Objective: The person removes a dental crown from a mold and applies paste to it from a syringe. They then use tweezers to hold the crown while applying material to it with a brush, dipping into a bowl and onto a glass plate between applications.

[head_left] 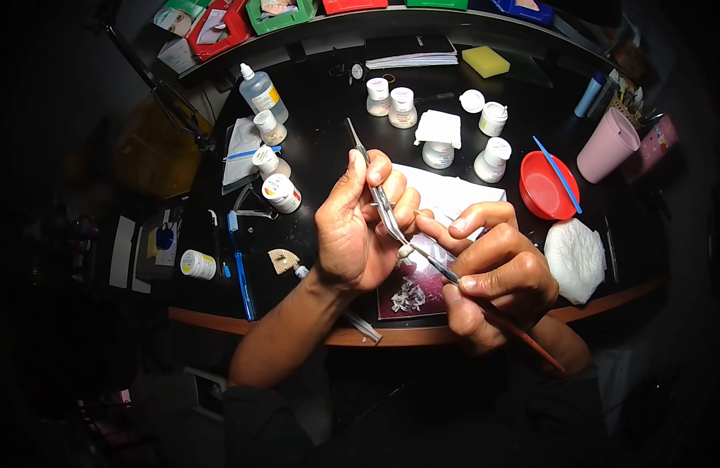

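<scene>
My left hand (348, 226) is closed around metal tweezers (385, 207), their upper end pointing away from me. In their lower tips sits a small white tooth-shaped piece (405, 251). My right hand (504, 273) holds a thin brush (524, 337) with a reddish-brown handle, slanting up to the left. Its dark tip meets the white piece, or overlaps it in this view. The fingers of both hands come close together above the piece. Below them lies a purple tile (434, 306) bearing white scraps (408, 296). White paper (461, 191) lies behind my hands.
Several white-capped jars (403, 109) and a dropper bottle (262, 92) stand at the back and left. A red bowl (535, 179) with a blue stick (559, 175), a white pad (574, 261) and a pink cup (607, 147) are on the right. A blue toothbrush (240, 269) lies left.
</scene>
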A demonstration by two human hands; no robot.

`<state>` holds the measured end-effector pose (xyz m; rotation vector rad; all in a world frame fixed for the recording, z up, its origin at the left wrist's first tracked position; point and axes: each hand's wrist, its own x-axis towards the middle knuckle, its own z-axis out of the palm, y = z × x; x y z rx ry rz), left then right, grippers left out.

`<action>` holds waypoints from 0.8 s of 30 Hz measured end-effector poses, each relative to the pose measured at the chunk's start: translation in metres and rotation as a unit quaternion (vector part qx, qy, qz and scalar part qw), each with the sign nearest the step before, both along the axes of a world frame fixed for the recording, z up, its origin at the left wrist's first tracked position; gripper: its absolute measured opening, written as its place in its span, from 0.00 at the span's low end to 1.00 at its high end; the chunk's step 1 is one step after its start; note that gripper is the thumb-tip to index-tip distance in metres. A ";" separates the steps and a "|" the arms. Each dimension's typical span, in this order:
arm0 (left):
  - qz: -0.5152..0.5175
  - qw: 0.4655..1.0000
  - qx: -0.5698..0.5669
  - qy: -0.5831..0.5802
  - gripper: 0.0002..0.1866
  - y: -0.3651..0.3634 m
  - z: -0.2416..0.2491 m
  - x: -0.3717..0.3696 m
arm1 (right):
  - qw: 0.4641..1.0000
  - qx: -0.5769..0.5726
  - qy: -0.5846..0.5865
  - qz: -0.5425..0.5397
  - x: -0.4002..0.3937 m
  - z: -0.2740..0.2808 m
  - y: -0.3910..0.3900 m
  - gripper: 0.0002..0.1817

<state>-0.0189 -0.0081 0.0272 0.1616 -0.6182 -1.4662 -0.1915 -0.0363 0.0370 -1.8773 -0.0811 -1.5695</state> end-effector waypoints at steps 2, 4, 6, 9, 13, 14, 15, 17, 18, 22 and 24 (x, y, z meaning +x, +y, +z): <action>0.000 1.000 -0.001 0.001 0.20 0.000 0.000 0.000 | 1.000 0.001 -0.004 0.001 0.000 -0.001 0.000 0.16; -0.003 1.000 -0.003 0.002 0.20 0.000 -0.001 0.001 | 1.000 -0.001 -0.006 0.003 0.001 -0.001 -0.001 0.16; 0.000 1.000 0.000 0.000 0.20 0.000 0.000 0.001 | 1.000 0.005 -0.005 0.005 0.001 -0.001 -0.001 0.16; 0.020 0.999 0.036 -0.001 0.21 0.001 0.006 -0.003 | 0.999 0.032 -0.004 0.022 -0.001 0.003 -0.001 0.15; 0.017 0.999 0.046 -0.004 0.22 0.000 0.004 -0.003 | 0.992 0.089 0.021 0.088 -0.008 0.003 -0.004 0.14; 0.020 0.998 0.053 -0.009 0.22 0.000 0.005 -0.003 | 0.988 0.101 0.031 0.115 -0.010 0.002 -0.006 0.14; 0.023 0.998 0.059 -0.014 0.22 0.001 0.008 -0.004 | 0.981 0.108 0.041 0.155 -0.009 0.001 -0.009 0.14; 0.020 0.998 0.064 -0.019 0.22 0.002 0.009 -0.005 | 0.973 0.146 0.044 0.173 -0.012 -0.001 -0.009 0.14; 0.015 0.998 0.062 -0.020 0.22 0.002 0.009 -0.004 | 0.968 0.165 0.045 0.181 -0.013 -0.002 -0.008 0.14; -0.002 0.998 0.068 -0.010 0.22 0.003 0.010 -0.003 | 0.953 0.194 -0.017 0.233 -0.003 -0.001 -0.011 0.15; -0.003 0.997 0.076 -0.014 0.22 0.003 0.010 -0.003 | 0.951 0.199 -0.017 0.236 -0.002 -0.002 -0.011 0.14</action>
